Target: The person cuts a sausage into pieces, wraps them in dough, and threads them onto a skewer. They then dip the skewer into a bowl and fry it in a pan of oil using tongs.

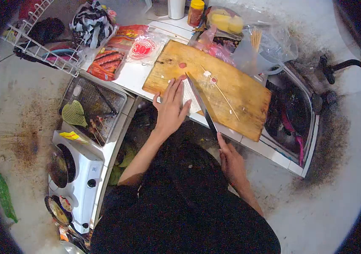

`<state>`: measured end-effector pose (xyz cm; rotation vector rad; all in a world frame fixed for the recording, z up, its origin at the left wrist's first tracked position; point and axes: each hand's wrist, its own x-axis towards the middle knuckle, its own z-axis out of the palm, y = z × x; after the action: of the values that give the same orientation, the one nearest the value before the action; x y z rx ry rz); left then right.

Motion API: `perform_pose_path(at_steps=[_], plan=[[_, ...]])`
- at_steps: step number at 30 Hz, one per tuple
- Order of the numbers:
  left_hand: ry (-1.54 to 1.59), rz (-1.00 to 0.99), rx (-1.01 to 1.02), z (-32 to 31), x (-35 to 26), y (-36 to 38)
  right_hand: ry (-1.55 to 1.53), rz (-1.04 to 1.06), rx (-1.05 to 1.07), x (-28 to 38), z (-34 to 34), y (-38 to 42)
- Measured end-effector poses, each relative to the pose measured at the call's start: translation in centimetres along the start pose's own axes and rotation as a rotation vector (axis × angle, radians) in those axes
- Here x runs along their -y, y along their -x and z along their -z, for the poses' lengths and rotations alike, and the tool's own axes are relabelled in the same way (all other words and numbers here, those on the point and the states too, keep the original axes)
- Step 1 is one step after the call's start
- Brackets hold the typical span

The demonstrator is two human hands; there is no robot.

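My right hand is closed around the handle of a long kitchen knife. The blade slants up and left over the wooden cutting board, along the edge of a white, textured slab. My left hand holds that slab down, fingers stretched along it and thumb on its near side. By the fingertips lies a small pinkish-red slice, like sausage. Farther right on the board, a thin skewer lies beside a white cube and another red slice.
Packaged sausages and a plastic bag with red print lie left of the board. A sink is at the right. Skewers stand behind the board. A white stove carries a pan at the lower left.
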<state>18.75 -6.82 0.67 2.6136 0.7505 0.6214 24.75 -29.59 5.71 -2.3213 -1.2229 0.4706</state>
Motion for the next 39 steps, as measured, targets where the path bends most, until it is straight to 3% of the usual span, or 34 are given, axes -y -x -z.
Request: perform_pose_path(at_steps=[6,8,11,16,23,27,29,39], plan=[[-0.024,-0.018,0.007,-0.2,0.2,0.1,0.095,-0.058,0.108,0.3,-0.2,0.0],[-0.042,-0.014,0.013,-0.2,0.1,0.1,0.125,-0.18,0.254,1.2,0.3,-0.1],[-0.027,0.007,0.03,0.2,0.1,0.0,0.123,-0.138,0.154,2.0,1.0,0.0],[0.072,0.024,0.044,0.8,0.3,-0.4,0.183,-0.137,0.203,3.1,2.6,-0.4],[-0.114,-0.029,0.126,0.4,0.4,-0.4,0.253,-0.242,0.292,2.5,0.4,-0.2],[-0.141,-0.037,0.136,0.4,0.3,-0.5,0.153,-0.167,0.186,2.9,0.7,-0.6],[-0.141,-0.044,0.132,0.3,0.4,-0.5,0.159,-0.249,0.31,4.2,1.5,-1.8],[-0.112,-0.003,0.166,0.4,0.4,-0.4,0.225,-0.227,0.334,4.8,1.6,-4.5]])
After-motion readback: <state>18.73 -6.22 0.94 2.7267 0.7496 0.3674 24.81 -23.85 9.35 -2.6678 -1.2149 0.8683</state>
